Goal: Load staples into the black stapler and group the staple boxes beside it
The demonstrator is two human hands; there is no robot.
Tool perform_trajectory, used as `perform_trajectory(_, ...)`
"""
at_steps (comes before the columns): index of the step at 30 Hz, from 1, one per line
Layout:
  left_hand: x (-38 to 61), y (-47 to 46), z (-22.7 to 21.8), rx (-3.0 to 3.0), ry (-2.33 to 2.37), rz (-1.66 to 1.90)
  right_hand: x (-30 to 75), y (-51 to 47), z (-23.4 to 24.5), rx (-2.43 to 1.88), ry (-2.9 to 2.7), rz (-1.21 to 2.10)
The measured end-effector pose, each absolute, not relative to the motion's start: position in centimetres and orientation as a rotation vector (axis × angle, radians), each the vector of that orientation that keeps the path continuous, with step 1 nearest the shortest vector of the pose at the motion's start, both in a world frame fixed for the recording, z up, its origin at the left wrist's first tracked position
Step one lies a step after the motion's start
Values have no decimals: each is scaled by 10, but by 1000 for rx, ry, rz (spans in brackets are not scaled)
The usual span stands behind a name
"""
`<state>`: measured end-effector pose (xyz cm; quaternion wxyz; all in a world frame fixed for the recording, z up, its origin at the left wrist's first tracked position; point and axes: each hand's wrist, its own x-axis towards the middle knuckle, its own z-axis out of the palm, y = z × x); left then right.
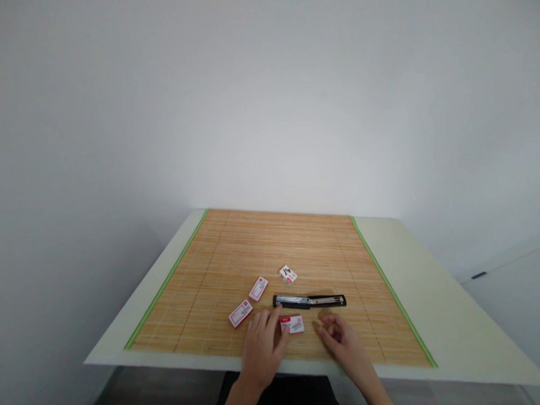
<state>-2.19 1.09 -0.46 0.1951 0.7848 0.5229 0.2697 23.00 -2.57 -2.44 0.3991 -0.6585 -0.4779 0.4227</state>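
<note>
Left hand spread at edge of front box, right hand loosely curled, unfolded stapler ahead, mat stretching beyond

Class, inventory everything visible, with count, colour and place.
Flat rectangular table: one, white, centre
Slatted bamboo mat: one, tan, green edges, on table
Long hinged stapler: one, black and silver, opened, on mat
Small rectangular boxes: four, white and red, two left of stapler, one beyond, one in front
Plain walls: count unclear, white, around table
Small bar: one, black, far right
Floor: one, grey, below table
Clothing: one patch, black, below near edge
Left hand: one, bare, beside front box
Right hand: one, bare, right of front box
</note>
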Motion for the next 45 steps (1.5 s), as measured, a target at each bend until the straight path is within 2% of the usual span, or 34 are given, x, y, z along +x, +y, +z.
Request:
perform_trajectory(3, -19, 13, -6, 2263, 1505, 702, 251, -28, -19, -1581, -865, 1161)
perform_trajectory(6, -15, 14, -5, 2290, 1535, 666, 265, -17, 3, -1448, -835, 1170)
perform_trajectory(13, -7, 12, -3, 2253, 1641, 700, 269, 31, 50, -1390, -1219, 1163)
perform_trajectory(21, -7, 10, -7, 2237, 1644, 709, 214, 68, 79, -1443, -1681, 987)
perform_trajectory(28, -5, 9, -8, 2233, 1657, 709, 176, 81, 66, -1582, -2012, 816)
perform_trajectory(36, -5, 8, -6, 2221, 1661, 736, 164, 81, 43, -1573, -2054, 593)
perform_trajectory(41, -8, 5, -7, 2251, 1637, 770, 190, 64, 36, -1450, -1983, 722)
perform_trajectory(45, -12, 2, -6, 2265, 1547, 769, 212, 46, 22, -1555, -1837, 778)
